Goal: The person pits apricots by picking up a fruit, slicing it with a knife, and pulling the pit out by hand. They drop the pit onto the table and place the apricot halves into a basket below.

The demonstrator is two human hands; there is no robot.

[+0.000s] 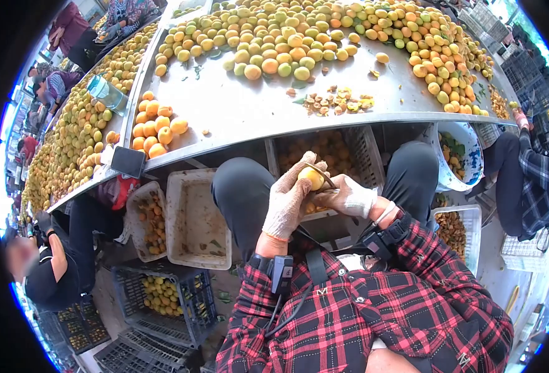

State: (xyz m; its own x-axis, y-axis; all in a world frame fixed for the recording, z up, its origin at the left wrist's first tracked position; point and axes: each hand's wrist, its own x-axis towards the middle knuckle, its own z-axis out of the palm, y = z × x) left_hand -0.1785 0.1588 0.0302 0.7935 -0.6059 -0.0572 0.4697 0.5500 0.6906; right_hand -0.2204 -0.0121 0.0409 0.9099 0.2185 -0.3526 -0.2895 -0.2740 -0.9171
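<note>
My left hand (288, 198), in a stained white knit glove, is closed round a yellow apricot (311, 178) in front of my knees. Close beside it, my right hand (351, 196), gloved too, grips a thin dark tool (329, 182) that reaches to the apricot. Its tip and exact kind cannot be made out. Below the hands stands a crate (369, 152) holding orange apricots (333, 146), partly hidden by my hands.
A metal table (224, 118) bears heaped apricots (287, 37), a small pile of pit-like scraps (339, 101) and a phone-like dark slab (128, 161). Around my legs stand an off-white tub (193, 245), a blue-white bucket (473, 177) and a dark crate (162, 329). Other people sit on both sides.
</note>
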